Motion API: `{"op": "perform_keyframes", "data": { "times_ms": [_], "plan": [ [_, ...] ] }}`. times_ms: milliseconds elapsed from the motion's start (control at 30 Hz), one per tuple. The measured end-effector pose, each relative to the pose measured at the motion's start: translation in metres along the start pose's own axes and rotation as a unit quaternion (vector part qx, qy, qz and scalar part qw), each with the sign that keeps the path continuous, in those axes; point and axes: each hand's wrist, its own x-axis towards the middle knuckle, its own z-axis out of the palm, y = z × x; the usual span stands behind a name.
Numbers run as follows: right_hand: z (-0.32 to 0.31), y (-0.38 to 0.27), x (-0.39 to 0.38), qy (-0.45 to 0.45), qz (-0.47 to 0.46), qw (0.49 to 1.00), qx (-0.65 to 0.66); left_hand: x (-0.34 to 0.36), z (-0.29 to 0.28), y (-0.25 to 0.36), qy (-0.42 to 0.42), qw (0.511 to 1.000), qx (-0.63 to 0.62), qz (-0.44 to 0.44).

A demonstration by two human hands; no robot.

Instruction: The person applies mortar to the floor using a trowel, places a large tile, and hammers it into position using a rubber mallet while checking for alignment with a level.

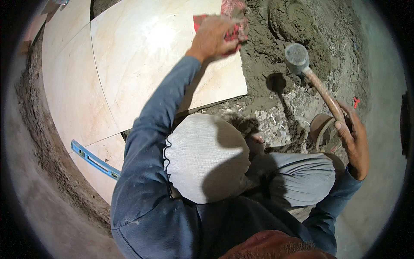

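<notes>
My left hand point(212, 38) is closed on a crumpled red and white cloth point(233, 11) at the far right edge of a large cream tile point(142, 56). My right hand point(356, 142) grips the wooden handle of a mallet point(323, 91), whose round grey head point(296, 56) is raised over wet grey mortar point(263, 64). Just left of that hand lies a brownish rounded object point(320, 129) that I cannot make out fully. Small red tile spacer-like plastic piece point(356, 102) rests on the ground beyond the right hand.
A blue spirit level point(95, 159) lies on the tiles at the left. Mortar is heaped point(293, 19) at the far right, and loose rubble point(276, 123) lies before my knees. Bare soil point(56, 159) borders the tiles, with grey floor point(381, 181) at the right.
</notes>
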Motion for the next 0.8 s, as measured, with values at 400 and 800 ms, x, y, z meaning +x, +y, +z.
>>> {"op": "perform_keyframes", "data": {
  "times_ms": [400,800],
  "plan": [
    [-0.004,-0.007,-0.014,0.012,-0.028,0.998,-0.052,-0.114,0.025,0.163,-0.109,0.961,-0.254,0.033],
    [0.014,0.024,-0.013,0.044,-0.067,0.986,-0.145,-0.08,-0.117,0.176,0.26,0.789,-0.497,-0.253]
  ]
}}
